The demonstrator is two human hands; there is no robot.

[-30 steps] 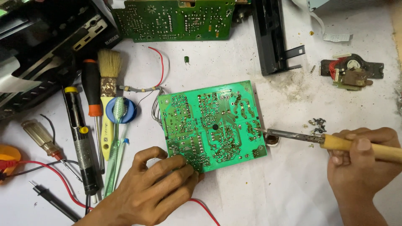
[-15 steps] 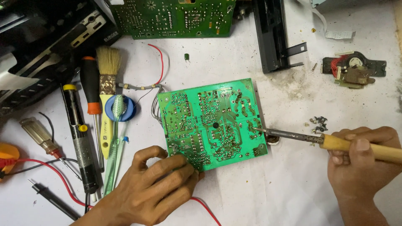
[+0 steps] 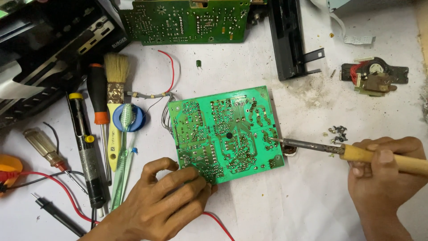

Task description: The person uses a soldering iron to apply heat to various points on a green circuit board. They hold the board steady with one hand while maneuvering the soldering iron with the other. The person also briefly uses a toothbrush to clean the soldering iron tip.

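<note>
Both hands busy: my left hand (image 3: 167,203) flat, pinning the green circuit board (image 3: 225,134), my right hand (image 3: 379,172) clenched round the soldering iron (image 3: 356,151), tip on an edge joint (next, I judge, lift clean once solder flows).

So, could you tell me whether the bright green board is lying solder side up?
Yes: the green circuit board lies flat, shiny solder joints and traces upward.

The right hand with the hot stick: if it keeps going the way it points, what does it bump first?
Probably the green board: the right hand aims the soldering iron leftward, its tip already at the board's right edge.
</note>
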